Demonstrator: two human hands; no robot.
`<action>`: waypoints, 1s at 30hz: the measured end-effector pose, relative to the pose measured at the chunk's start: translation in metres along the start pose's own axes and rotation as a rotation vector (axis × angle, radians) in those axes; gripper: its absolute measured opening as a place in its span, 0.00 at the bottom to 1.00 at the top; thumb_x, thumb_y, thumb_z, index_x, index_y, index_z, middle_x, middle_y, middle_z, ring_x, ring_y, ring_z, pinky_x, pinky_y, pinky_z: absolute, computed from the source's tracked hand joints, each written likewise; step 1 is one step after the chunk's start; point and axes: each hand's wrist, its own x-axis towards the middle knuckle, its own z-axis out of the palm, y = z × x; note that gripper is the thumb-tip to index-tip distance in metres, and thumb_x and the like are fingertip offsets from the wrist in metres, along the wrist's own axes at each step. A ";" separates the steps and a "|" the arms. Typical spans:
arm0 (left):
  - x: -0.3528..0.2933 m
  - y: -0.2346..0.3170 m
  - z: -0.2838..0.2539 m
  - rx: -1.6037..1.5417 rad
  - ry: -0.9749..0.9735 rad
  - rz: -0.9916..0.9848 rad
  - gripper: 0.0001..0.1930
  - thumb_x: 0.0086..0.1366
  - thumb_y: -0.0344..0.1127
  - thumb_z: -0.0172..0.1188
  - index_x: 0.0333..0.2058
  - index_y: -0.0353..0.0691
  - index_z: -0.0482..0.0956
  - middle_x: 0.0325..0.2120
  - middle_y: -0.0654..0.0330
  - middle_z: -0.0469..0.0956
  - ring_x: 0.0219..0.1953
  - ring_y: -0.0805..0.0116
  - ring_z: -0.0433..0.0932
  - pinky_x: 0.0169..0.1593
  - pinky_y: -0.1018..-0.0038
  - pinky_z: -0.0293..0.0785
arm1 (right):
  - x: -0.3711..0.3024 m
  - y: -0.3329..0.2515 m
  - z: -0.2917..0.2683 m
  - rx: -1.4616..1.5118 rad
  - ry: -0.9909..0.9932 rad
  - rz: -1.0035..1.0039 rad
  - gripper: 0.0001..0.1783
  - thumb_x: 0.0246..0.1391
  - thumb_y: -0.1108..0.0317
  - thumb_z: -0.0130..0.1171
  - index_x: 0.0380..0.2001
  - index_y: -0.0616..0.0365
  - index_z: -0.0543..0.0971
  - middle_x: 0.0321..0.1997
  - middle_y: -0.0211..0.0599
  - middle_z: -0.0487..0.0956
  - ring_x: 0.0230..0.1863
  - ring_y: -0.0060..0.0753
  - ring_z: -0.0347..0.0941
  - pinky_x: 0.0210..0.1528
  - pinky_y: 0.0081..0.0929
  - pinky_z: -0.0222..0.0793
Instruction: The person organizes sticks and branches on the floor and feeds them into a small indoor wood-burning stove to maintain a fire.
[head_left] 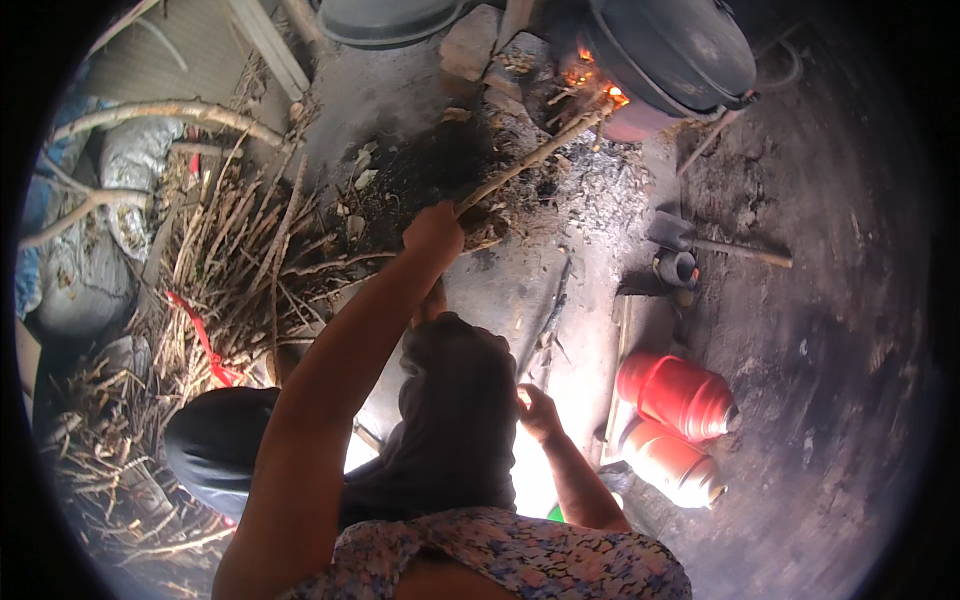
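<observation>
A long stick is reaching into the fire under the dark pot, gripped at its near end by the left hand. The right hand is resting loosely curled on the knee, holding nothing, near two red jugs.

Two red jugs, orange embers (floral-print garment below).

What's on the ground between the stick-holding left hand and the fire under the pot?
Head view: the stick spans it from left hand to fire, above dark ash and twig debris.
</observation>
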 end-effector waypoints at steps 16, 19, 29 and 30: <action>0.010 -0.028 -0.004 -0.090 -0.170 0.047 0.12 0.54 0.37 0.59 0.33 0.36 0.81 0.28 0.50 0.81 0.32 0.52 0.82 0.36 0.57 0.76 | 0.015 0.028 0.012 0.503 -0.255 0.114 0.12 0.53 0.69 0.58 0.40 0.60 0.75 0.37 0.42 0.80 0.38 0.37 0.79 0.40 0.29 0.74; -0.007 -0.041 0.021 -0.068 0.288 0.221 0.16 0.56 0.36 0.57 0.44 0.40 0.76 0.46 0.53 0.74 0.51 0.55 0.70 0.54 0.63 0.65 | 0.029 0.019 0.010 0.089 -0.235 0.002 0.12 0.53 0.69 0.58 0.40 0.60 0.75 0.37 0.42 0.80 0.38 0.37 0.78 0.40 0.29 0.73; -0.077 -0.264 -0.067 -0.009 0.613 -0.212 0.16 0.54 0.27 0.54 0.44 0.39 0.75 0.44 0.54 0.73 0.51 0.54 0.68 0.54 0.66 0.66 | 0.058 -0.010 -0.002 -0.072 -0.259 -0.104 0.11 0.54 0.71 0.58 0.41 0.61 0.75 0.38 0.42 0.80 0.40 0.37 0.77 0.42 0.29 0.72; -0.077 -0.296 -0.068 -0.221 0.716 -0.397 0.21 0.55 0.27 0.52 0.50 0.42 0.70 0.51 0.51 0.69 0.56 0.54 0.65 0.58 0.66 0.61 | 0.059 -0.012 -0.002 -0.075 -0.263 -0.109 0.11 0.54 0.71 0.58 0.41 0.61 0.75 0.38 0.42 0.79 0.40 0.37 0.77 0.43 0.29 0.72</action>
